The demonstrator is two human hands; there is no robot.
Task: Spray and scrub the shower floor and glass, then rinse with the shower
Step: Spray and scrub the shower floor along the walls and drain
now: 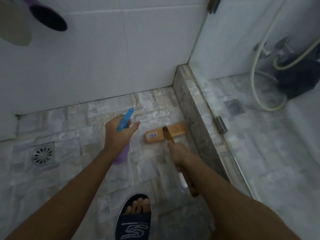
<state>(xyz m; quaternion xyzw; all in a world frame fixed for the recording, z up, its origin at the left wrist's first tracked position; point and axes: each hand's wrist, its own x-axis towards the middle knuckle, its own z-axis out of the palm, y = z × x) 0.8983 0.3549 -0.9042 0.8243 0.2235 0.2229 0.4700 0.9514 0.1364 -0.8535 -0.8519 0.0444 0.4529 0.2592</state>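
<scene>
1. Floor (72,129): pale mosaic stone tiles, fills lower left and centre of frame; dim light, glossy wet patch under the brush.
2. Wall (103,58): large white tiles, upper left to upper centre.
3. Glass panel (225,49): right side, stands on a grey tiled kerb (192,101). Shower floor (259,144) behind it has the same mosaic and looks hazy through the glass.
4. Counts: two drains, a round grate (43,155) at left and a dark square one (233,105) inside the shower. Two metal clamps on the glass edge, one (220,124) at mid right and one at the top. One hose (254,66), looped, upper right.
5. One foot in a dark slipper (133,224), bottom centre, toes showing.
6. Brush (174,129): one, centre right. Tan wooden head with a small white label, lying on the floor just beside the kerb; long wooden handle.
7. Right hand (178,153): fingers wrapped round the brush handle; the handle end sticks out below the hand.
8. Spray bottle (124,121): one, centre. Blue trigger top, purple body showing under the wrist.
9. Left hand (117,135): grips the bottle neck, thumb stuck out to the right.
</scene>
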